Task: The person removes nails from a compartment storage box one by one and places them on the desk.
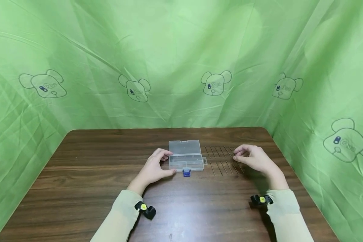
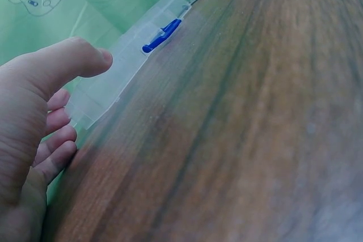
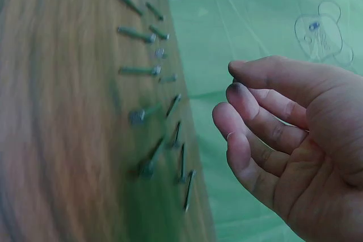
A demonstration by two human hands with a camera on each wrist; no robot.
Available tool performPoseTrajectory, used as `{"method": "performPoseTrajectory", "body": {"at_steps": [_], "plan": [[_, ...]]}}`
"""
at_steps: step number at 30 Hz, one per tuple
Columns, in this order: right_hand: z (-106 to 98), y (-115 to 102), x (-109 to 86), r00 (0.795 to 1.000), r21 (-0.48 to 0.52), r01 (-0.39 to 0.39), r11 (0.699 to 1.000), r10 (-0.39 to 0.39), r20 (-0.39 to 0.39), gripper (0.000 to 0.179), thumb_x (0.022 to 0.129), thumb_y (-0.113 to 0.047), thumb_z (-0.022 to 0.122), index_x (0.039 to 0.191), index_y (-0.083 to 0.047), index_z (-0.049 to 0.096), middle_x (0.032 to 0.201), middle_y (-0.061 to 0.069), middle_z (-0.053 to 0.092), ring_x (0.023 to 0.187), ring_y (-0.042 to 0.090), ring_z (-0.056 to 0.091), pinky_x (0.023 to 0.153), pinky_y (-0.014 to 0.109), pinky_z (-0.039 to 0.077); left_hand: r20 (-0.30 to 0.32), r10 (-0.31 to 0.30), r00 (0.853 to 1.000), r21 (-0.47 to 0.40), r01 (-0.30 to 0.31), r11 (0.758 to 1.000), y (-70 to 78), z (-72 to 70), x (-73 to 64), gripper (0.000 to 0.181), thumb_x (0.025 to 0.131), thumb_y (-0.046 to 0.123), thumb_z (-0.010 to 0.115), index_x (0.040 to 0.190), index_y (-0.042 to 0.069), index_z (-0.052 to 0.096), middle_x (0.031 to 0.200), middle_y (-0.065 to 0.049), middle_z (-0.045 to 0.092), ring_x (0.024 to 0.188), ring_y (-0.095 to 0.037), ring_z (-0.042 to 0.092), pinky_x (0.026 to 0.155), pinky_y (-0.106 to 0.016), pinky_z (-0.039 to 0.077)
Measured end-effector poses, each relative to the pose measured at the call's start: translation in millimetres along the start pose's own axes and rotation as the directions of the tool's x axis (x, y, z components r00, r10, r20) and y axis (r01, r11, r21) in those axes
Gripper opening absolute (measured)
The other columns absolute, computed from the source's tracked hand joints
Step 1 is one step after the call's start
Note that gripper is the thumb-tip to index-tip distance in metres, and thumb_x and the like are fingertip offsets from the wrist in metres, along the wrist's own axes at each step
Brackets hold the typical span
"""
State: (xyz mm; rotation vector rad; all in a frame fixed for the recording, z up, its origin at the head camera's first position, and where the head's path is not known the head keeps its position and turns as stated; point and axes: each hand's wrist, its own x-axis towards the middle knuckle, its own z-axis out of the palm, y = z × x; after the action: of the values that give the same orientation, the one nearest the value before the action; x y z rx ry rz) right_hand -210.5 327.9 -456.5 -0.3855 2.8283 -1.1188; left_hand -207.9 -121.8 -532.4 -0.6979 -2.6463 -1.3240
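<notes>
A clear plastic compartment box (image 1: 186, 163) lies on the table with its lid (image 1: 184, 147) laid back and a blue latch (image 1: 186, 173) at the front. My left hand (image 1: 153, 168) holds its left end, thumb at the near corner and fingers at the far side. Right of the box, slim metal nails (image 3: 139, 71) with broad heads lie in two rows. My right hand (image 1: 254, 157) is over the right end of the far row. Its thumb and index fingertips meet, and a small dark bit of a nail shows between them; the rest is hidden.
The brown wooden table (image 1: 78, 188) runs back to a green cloth (image 1: 175, 60) with printed bear heads, which hangs around its far and side edges. A clear clasp (image 1: 205, 161) sticks out from the box's right side toward the nails.
</notes>
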Motion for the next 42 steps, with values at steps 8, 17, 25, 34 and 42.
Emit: {"method": "performPoseTrajectory", "body": {"at_steps": [8,17,25,34,42], "plan": [[9.3,-37.8,19.9,0.995,0.009,0.096,0.995,-0.096,0.032,0.025,0.096,-0.023,0.086,0.116,-0.01,0.078,0.101,-0.001,0.076,0.093,0.017,0.07,0.083,0.031,0.057,0.0,-0.011,1.0,-0.011,0.011,1.0,2.3,0.2,-0.7,0.065,0.077,0.026,0.1,0.134,0.012,0.07,0.127,-0.002,0.063,0.11,-0.017,0.064,0.101,-0.04,0.056],[29.0,-86.0,51.0,0.968,0.033,0.232,0.972,-0.234,0.095,0.021,0.095,-0.019,0.087,0.113,-0.013,0.078,0.099,-0.004,0.076,0.095,0.016,0.071,0.086,0.033,0.058,-0.002,-0.006,1.0,-0.009,0.006,1.0,1.8,1.1,-0.6,0.065,0.077,0.026,0.1,0.134,0.013,0.07,0.127,-0.002,0.063,0.109,-0.016,0.064,0.1,-0.039,0.056],[59.4,-100.9,63.3,0.93,0.114,0.293,0.949,-0.31,0.198,0.021,0.094,-0.013,0.087,0.112,-0.007,0.079,0.098,-0.006,0.077,0.095,0.015,0.072,0.085,0.036,0.061,-0.009,0.002,1.0,-0.01,-0.002,1.0,1.3,0.0,-1.0,0.066,0.077,0.026,0.1,0.134,0.012,0.07,0.125,-0.001,0.063,0.109,-0.016,0.064,0.1,-0.039,0.057],[95.0,-93.3,64.9,0.909,0.08,0.332,0.94,-0.341,0.239,0.015,0.095,-0.015,0.085,0.108,-0.012,0.08,0.107,-0.004,0.079,0.103,0.022,0.073,0.093,0.05,0.06,-0.001,0.0,1.0,-0.005,0.0,1.0,1.4,0.5,-0.4,0.066,0.077,0.027,0.1,0.134,0.012,0.07,0.125,-0.002,0.063,0.109,-0.016,0.064,0.1,-0.038,0.057],[105.1,-85.2,70.0,0.883,-0.001,0.381,0.924,-0.364,0.297,0.008,0.09,-0.015,0.091,0.096,-0.018,0.085,0.101,-0.01,0.077,0.102,0.012,0.071,0.098,0.042,0.059,-0.001,-0.001,1.0,0.005,0.001,1.0,1.9,-0.2,-0.2,0.066,0.077,0.028,0.1,0.134,0.011,0.07,0.126,-0.005,0.063,0.109,-0.016,0.064,0.1,-0.04,0.057]]}}
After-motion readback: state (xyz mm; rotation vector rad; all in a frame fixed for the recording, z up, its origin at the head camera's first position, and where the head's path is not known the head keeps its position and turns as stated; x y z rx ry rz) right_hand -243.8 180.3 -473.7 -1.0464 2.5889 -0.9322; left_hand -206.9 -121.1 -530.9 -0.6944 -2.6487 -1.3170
